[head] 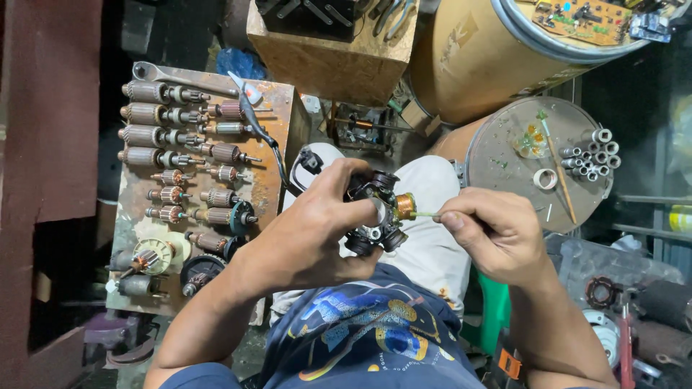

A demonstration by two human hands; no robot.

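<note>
We look down at our lap. Our left hand (310, 230) curls around a small black motor part (376, 212), held above our knees. Our right hand (497, 230) pinches a thin pale stick (427, 214) whose tip touches the part's copper end (405, 206).
</note>
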